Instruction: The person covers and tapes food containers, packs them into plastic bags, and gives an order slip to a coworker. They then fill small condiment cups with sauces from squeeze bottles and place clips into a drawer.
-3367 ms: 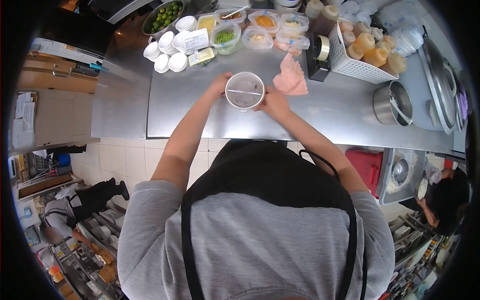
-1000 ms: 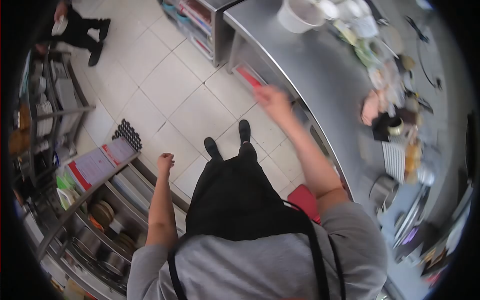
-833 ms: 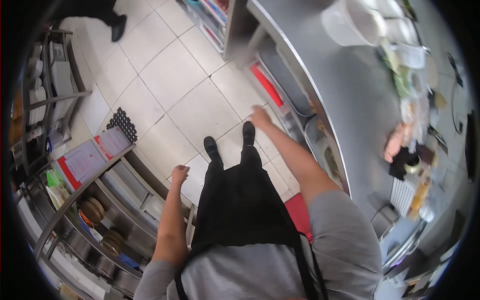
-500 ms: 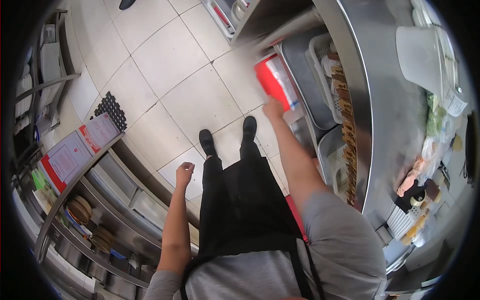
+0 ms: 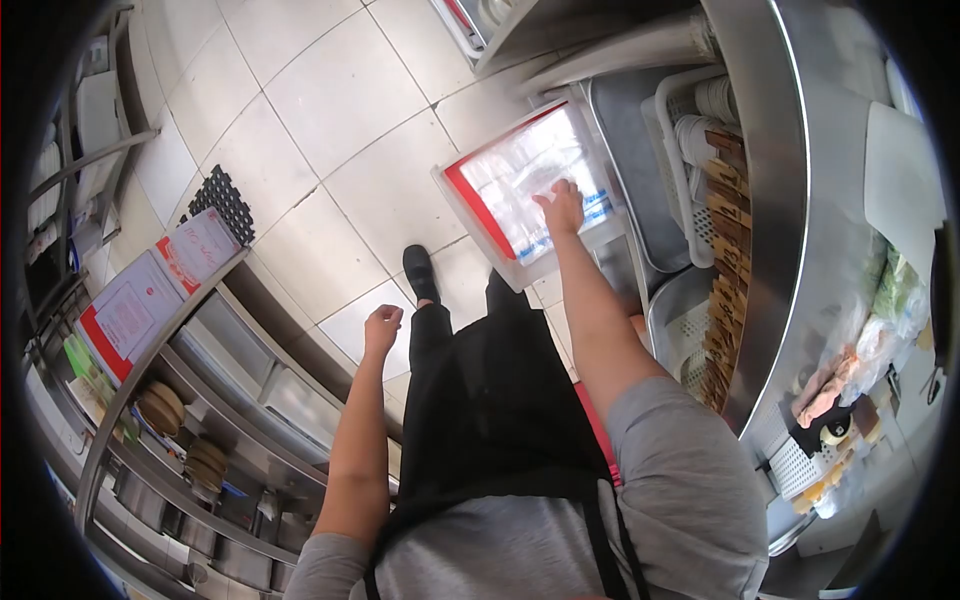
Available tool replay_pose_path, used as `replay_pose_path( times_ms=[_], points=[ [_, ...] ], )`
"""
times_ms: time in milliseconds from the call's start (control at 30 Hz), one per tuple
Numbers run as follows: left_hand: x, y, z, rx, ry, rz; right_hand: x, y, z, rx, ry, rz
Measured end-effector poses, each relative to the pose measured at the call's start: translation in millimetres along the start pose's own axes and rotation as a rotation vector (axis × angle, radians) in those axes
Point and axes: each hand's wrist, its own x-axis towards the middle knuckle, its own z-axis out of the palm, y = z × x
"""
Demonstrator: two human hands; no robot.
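Note:
A pulled-out drawer (image 5: pixel 480 215) with a red strip along its front stands below the steel counter, filled with clear plastic packets (image 5: pixel 545 165) that carry blue print. Over the packets is my right hand (image 5: pixel 563 207), thumb and fingers apart, with nothing visible in its grasp. My left hand (image 5: pixel 382 328) hangs over the floor beside my apron, fingers curled in, and nothing shows in it.
Right of the drawer, grey trays (image 5: pixel 640 200) and wooden number tags (image 5: pixel 727 270) line the shelf under the counter (image 5: pixel 835 180). A white tub (image 5: pixel 900 175) and pink cloth (image 5: pixel 825 385) lie on top. Shelving with a red-and-white box (image 5: pixel 130 310) stands at the left.
The white tub is out of my hands and on the counter. My view has turned to the floor and under-counter shelf. The drawer has come out, and my right hand has moved over its packets.

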Motion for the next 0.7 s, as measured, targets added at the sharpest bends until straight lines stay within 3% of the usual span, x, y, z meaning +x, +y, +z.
replay_pose_path(
  times_ms=[133,167,233,333,467,633,667,700],
  points=[
    [0,-1,5,0.021,-0.007,0.017,24,16,5,-0.01,-0.235,-0.136],
    [-1,-2,4,0.044,-0.015,0.023,20,16,7,-0.009,-0.239,-0.133],
    [-3,0,3,0.067,-0.021,0.034,18,14,9,0.042,0.025,-0.364],
    [-4,-4,0,0.092,-0.009,0.024,13,1,-6,-0.11,-0.131,-0.499],
    [-9,4,-3,0.11,-0.023,0.035,30,1,5,-0.09,-0.077,-0.388],
    [-18,20,13,0.089,-0.033,0.108,11,-15,18,0.07,0.111,-0.027],
    [-36,47,16,-0.004,-0.064,0.101,-19,-53,-19,0.349,-0.05,0.156],
    [-52,71,19,-0.097,-0.096,0.097,-57,-81,-58,0.25,-0.171,-0.139]
  ],
)
